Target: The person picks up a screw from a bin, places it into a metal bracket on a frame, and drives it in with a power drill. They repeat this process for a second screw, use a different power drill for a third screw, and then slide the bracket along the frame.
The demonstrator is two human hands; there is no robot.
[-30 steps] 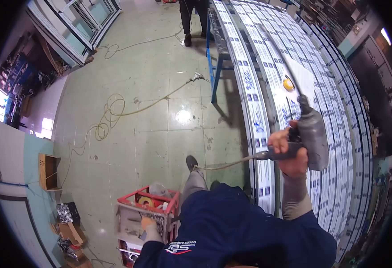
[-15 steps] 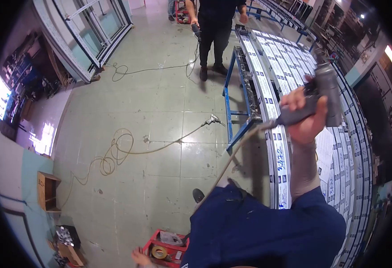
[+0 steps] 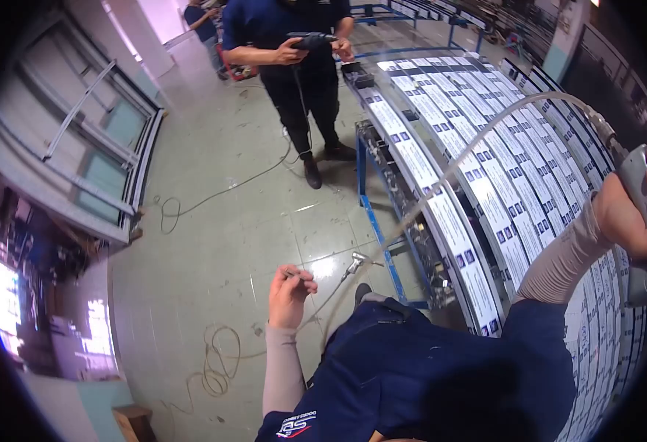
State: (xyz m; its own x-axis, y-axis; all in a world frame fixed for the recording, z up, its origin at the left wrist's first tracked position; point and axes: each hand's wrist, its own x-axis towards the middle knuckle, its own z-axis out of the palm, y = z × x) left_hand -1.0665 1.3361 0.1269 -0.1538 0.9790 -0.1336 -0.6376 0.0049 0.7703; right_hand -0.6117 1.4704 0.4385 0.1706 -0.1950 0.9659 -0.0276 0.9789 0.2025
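Observation:
At the right edge my right hand (image 3: 624, 210) is wrapped around a grey air tool (image 3: 639, 180), partly cut off by the edge of the view. A pale hose (image 3: 489, 132) runs from its fitting, arches over the profiles and drops down beside my body. My left hand (image 3: 291, 298) is raised over the floor in front of me, its fingers curled and pinched. A small dark thing shows at the fingertips; I cannot tell what it is. Long profiles (image 3: 478, 162) in white printed film lie side by side along my right.
A person (image 3: 294, 59) stands ahead, holding a corded drill (image 3: 312, 40) by the profiles' end. A blue stand (image 3: 393, 272) supports them. On the floor lie an air blow gun (image 3: 354, 261) and a coiled hose (image 3: 220, 368). Large frames (image 3: 80, 140) lean at left.
My right hand has moved the air tool to the far right. My left hand has risen from beside the red toolbox, which is now out of view. The other person has lifted the drill.

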